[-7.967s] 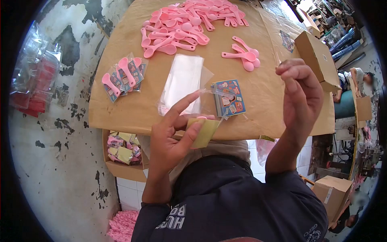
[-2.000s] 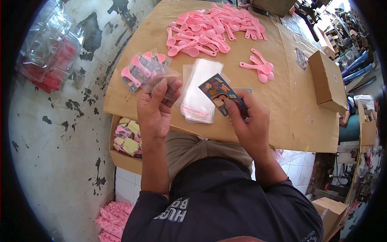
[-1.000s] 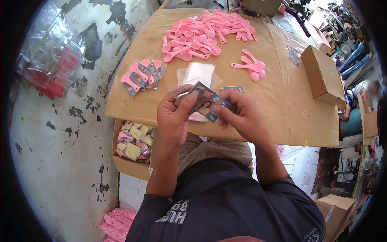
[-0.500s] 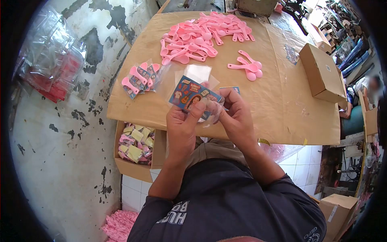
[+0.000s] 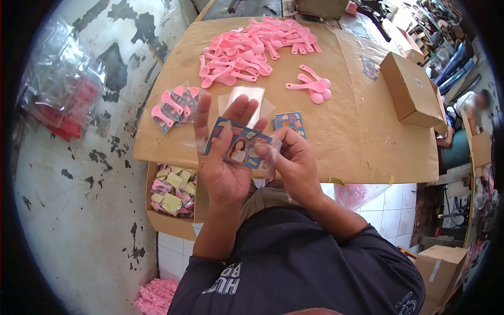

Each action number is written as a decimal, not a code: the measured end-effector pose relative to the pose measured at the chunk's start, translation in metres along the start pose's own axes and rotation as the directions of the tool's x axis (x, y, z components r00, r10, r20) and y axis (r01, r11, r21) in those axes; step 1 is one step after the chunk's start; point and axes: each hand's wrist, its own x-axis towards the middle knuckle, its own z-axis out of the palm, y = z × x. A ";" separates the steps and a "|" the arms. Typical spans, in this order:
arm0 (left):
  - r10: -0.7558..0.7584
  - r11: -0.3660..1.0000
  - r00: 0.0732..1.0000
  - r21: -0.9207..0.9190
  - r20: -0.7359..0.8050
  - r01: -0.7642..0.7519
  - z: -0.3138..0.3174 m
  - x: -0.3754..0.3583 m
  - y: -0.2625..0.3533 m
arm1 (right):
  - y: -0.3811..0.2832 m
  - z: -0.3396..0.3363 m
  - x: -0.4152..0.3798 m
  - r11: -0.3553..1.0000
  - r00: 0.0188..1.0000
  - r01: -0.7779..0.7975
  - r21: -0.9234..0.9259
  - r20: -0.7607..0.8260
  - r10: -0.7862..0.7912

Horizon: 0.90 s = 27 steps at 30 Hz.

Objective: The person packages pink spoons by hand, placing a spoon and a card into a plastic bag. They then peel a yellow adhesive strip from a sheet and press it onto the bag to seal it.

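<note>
1. Two hands work close together at the near edge of the surface (image 5: 367, 131); we see the left hand (image 5: 227, 177) with its palm facing up and the right hand (image 5: 300, 167) turned in toward it.
2. Our left thumb presses on the face of a blue card (image 5: 239, 149), while the other left fingers fan out, spread, behind and beyond it.
3. Our right thumb and index finger pinch clear film, part of a clear bag (image 5: 271, 156), at the card's right end. We cannot tell how much of the card lies inside.
4. The card lies between the two sets of fingers, its long axis running from the left thumb toward the right fingertips and dipping slightly that way. The left hand is nearer its middle; the right has only the end.
5. Just beyond the right fingers we find a stack of cards (image 5: 289, 122); beyond the left fingers lies a pile of clear bags (image 5: 253, 95).
6. Out to the left of the left fingers we see bagged spoon sets (image 5: 176, 107).
7. Farther beyond both hands sits a heap of pink spoons (image 5: 257, 47), with a few loose spoons (image 5: 312, 86) nearer the right fingers.
</note>
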 end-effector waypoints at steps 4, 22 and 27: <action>-0.050 0.992 0.998 -0.116 0.037 0.054 -0.006 0.002 -0.004 | 0.004 0.007 0.003 1.000 1.000 0.012 0.015 0.013 -0.012; -0.117 0.985 0.993 -0.128 -0.034 0.112 -0.044 0.017 -0.011 | -0.001 0.006 0.022 0.419 0.711 0.561 -0.714 0.156 -0.686; -0.177 0.953 0.954 -0.286 -0.244 0.103 -0.080 0.033 0.005 | -0.032 -0.026 0.024 0.286 0.689 0.683 -0.672 0.461 -0.560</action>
